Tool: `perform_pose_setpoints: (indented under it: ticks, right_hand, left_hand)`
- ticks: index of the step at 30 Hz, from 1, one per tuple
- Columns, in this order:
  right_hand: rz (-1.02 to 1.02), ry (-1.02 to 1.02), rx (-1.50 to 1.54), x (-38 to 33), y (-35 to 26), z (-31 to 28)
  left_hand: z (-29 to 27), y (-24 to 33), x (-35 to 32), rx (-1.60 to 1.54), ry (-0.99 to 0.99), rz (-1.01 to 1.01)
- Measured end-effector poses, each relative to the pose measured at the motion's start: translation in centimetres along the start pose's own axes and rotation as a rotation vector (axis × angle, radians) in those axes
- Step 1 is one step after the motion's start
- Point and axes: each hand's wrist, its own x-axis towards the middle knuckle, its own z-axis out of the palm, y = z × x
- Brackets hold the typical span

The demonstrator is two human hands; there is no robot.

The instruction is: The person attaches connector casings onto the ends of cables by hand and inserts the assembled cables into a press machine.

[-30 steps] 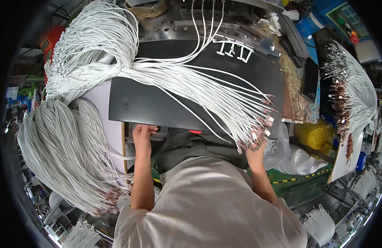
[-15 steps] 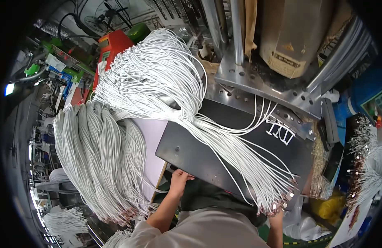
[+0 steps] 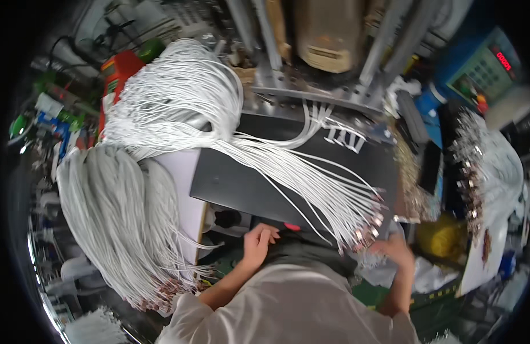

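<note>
A bundle of white cables (image 3: 299, 178) with coppery metal ends (image 3: 365, 235) lies across a dark metal plate (image 3: 219, 178). My right hand (image 3: 396, 252) is at the plate's near right side, fingers stretched toward those ends. It is blurred, and I cannot tell whether it touches them. Below the plate's front edge, my left hand (image 3: 259, 243) stays in front of my body, fingers loosely bent and a little apart, with nothing visible in them. Several cables run from the bundle to a white comb-like piece (image 3: 345, 136) at the plate's back.
Behind the plate stands a metal press frame (image 3: 316, 94). More white cables (image 3: 121, 223) hang at the left, beside a red machine (image 3: 120, 71). At the right are a blue control box (image 3: 483, 69), further cables (image 3: 494, 166) and a yellow bag (image 3: 441, 238).
My view has swung to the right. My right hand has risen from below the bundle to beside its coppery ends. My left hand has come off the plate's front edge.
</note>
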Motion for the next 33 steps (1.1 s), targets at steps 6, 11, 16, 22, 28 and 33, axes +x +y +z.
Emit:
perform_pose_setpoints:
  ticks: [6, 11, 16, 22, 28, 33]
  right_hand:
    - [-0.66, 0.3, 0.148, 0.8, -10.4, -4.4]
    - [-1.039, 0.651, -0.96, 10.7, -21.1, 1.9]
    - [-0.953, 0.528, 0.049, 9.7, -14.6, -2.0]
    - [-0.805, 1.562, 1.202, -0.7, 12.0, -8.7]
    - [0.06, 0.955, 0.082, 12.3, 34.9, 7.5]
    - [0.144, 1.132, 0.369, 11.8, 34.0, 8.1]
  left_hand:
    - [2.5, 10.4, 5.8, 0.934, -0.268, 0.941]
    - [9.3, 12.4, 13.4, 1.138, -0.499, 1.001]
    - [5.5, 13.5, 16.2, 1.039, -0.593, 0.941]
    - [0.2, 15.5, 18.9, 1.337, -0.362, 0.85]
    - [-1.2, 17.9, 20.6, 1.478, -0.371, 0.602]
    - [-6.1, 20.2, 22.8, 1.297, -0.663, 0.53]
